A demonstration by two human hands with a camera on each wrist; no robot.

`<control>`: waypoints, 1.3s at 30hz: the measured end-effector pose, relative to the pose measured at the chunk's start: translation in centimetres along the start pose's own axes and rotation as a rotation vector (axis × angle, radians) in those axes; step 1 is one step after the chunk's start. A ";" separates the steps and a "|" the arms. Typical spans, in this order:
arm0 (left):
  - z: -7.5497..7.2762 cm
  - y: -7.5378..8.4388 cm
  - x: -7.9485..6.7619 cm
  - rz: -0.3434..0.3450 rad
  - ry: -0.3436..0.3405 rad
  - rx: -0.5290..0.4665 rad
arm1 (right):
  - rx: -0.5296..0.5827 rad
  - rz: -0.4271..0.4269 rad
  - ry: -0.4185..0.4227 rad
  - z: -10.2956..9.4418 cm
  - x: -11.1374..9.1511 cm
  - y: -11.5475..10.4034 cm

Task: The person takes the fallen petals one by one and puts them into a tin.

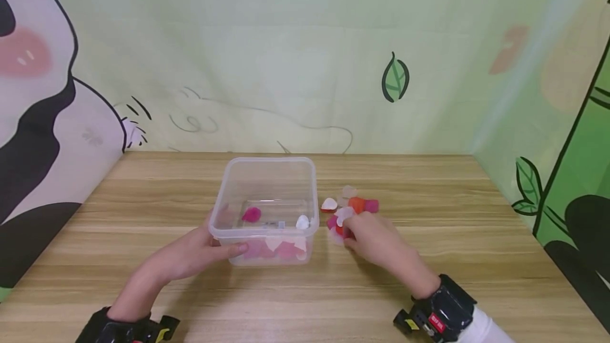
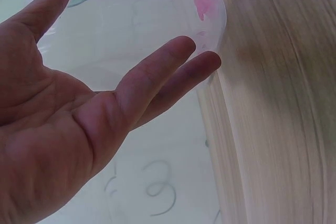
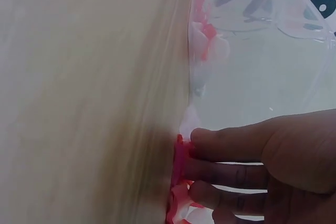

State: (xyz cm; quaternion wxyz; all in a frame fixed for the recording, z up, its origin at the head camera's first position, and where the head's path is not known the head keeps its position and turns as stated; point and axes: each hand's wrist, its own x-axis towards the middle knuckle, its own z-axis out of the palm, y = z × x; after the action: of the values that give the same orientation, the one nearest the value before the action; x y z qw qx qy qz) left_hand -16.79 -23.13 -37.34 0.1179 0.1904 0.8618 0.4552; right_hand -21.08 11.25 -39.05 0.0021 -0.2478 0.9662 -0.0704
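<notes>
A clear plastic box without a lid stands on the table, with pink and white artificial petals in its bottom. My left hand supports its left side, thumb on the front wall; in the left wrist view the fingers lie nearly straight against the plastic. Right of the box is a small loose pile of petals in white, pink, magenta and orange-red. My right hand reaches down into this pile. In the right wrist view its fingertips meet a magenta petal; I cannot tell whether they pinch it.
A magenta petal and a white petal show higher up in the box. The wooden table ends at a fabric backdrop printed with a panda and leaves. Black camera straps wrap both wrists.
</notes>
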 end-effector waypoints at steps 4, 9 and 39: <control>0.0 0.0 0.1 0.000 -0.003 -0.002 | -0.002 -0.007 0.019 0.0 0.0 -0.1; 0.0 -0.1 0.1 0.006 -0.007 -0.016 | -0.002 -0.017 0.081 -0.5 0.0 -0.2; 0.1 -0.3 0.0 0.031 -0.012 -0.052 | 0.236 -0.064 0.390 -4.7 -1.5 -0.8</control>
State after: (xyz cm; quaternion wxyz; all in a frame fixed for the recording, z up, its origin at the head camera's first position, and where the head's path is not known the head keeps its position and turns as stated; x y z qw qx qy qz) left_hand -16.86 -23.21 -37.60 0.1210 0.2032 0.8459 0.4781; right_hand -19.57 11.88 -34.31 -0.1581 -0.2581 0.9251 -0.2293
